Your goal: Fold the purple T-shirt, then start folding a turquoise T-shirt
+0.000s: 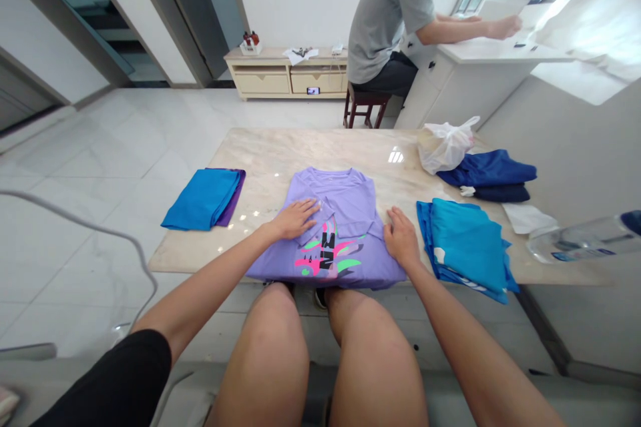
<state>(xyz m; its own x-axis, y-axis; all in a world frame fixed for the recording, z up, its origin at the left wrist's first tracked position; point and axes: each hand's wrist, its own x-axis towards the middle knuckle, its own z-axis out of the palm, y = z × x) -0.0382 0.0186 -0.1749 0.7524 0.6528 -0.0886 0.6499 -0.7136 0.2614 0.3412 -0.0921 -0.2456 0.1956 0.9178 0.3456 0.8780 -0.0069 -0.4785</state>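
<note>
Lavender T-shirt (333,233) sits mid-bench (265,147) at the near edge, hem seemingly drooping over. I've got the left hand (296,218) flat on it, fingers loosely spread, gripping nothing; the right hand (401,238) is at its right side, fingers together, can't tell if they're pinching cloth. Uneven pressure could wrinkle it, or that overhang drag it nearer. Sleeves hide some print; far right, the plastic bag's (448,147) contents are unreadable.

Room around a lilac printed fabric T-shirt (328,230) on a glossy beige marbled table (320,145).
Beyond the T-shirt, bare tabletop lets a hand pass; left of it, a lane reaches folded blue-and-purple cloths (203,199). At its right, the right hand (401,238) narrows the gap before stacked turquoise cloths (465,240); beyond and right, a white plastic bag (445,148) blocks passage.
</note>
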